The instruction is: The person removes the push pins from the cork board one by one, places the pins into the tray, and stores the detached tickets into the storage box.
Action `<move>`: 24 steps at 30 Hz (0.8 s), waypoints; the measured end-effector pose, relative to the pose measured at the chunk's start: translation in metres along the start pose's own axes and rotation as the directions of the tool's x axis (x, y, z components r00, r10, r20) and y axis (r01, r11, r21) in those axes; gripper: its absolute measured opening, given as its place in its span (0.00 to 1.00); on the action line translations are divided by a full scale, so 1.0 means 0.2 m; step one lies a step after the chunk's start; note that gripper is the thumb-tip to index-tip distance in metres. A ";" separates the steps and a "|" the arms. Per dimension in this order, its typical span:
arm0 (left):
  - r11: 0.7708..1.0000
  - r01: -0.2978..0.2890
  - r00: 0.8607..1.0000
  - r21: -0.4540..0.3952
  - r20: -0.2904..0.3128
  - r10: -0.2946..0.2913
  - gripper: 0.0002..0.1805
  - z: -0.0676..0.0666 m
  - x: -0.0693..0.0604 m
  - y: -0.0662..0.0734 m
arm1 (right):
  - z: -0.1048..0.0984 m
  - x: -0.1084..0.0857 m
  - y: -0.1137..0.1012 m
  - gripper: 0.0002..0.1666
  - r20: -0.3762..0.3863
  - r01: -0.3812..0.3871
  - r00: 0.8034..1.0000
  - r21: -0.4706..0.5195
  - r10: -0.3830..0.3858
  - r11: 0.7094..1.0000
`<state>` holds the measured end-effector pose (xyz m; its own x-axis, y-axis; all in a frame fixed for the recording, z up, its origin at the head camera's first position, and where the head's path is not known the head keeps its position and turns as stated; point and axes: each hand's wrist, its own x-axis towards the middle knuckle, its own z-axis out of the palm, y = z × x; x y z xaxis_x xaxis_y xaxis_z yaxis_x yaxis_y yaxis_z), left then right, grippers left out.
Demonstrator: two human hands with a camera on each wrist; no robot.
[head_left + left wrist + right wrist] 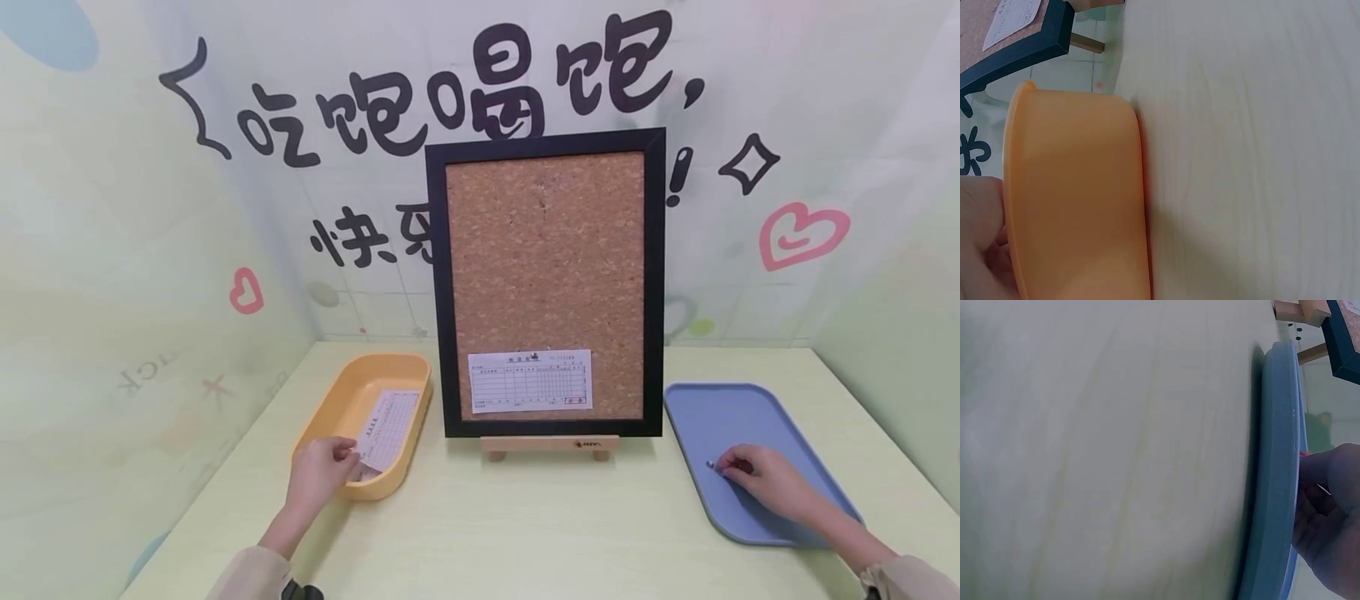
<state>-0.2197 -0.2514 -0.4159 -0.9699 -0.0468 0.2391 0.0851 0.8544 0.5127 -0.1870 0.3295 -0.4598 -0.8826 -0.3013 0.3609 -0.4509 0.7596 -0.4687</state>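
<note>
In the head view, my left hand (322,471) reaches over the near left rim of a yellow-orange bin (426,375). Its thumb and fingers pinch the near edge of a printed paper form (390,429) lying inside. The left wrist view shows only part of this hand (979,240) behind the bin wall (1079,194). Over a blue tray (720,408), my right hand (772,479) has thumb and forefinger together at a small silvery pushpin (710,465), apparently pinching it. The tray's side (1272,487) partly hides those fingertips (1313,469) in the right wrist view.
Between the two containers, a black-framed cork board (547,250) stands on a small wooden easel (551,443). One printed form (531,382) is fixed low on it by a silvery pin (535,356). Behind is a printed backdrop (360,50); the pale wooden table (525,533) lies beneath.
</note>
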 end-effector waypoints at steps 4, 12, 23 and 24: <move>1.000 -0.002 1.000 -0.005 0.015 0.002 0.12 -0.01 0.00 0.00 | 0.00 0.00 0.00 0.10 -0.002 0.009 1.000 -0.006 -0.009 1.000; 1.000 -0.012 0.999 -0.004 0.048 0.012 0.14 -0.05 0.01 0.00 | -0.02 0.01 0.00 0.08 0.006 0.015 1.000 0.041 -0.016 0.999; 0.996 -0.084 0.996 -0.015 -0.004 0.084 0.17 -0.20 0.13 0.08 | -0.10 0.08 -0.04 0.07 0.040 0.000 0.999 0.025 -0.001 1.000; 0.995 -0.100 0.995 -0.020 -0.010 0.100 0.17 -0.19 0.15 0.10 | -0.11 0.09 -0.05 0.07 0.042 0.005 0.999 0.025 -0.006 1.000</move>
<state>-0.2377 -0.2562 -0.3674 -0.9541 0.0337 0.2976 0.1866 0.8441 0.5026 -0.1967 0.3298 -0.4309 -0.8848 -0.3294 0.3295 -0.4582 0.7435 -0.4871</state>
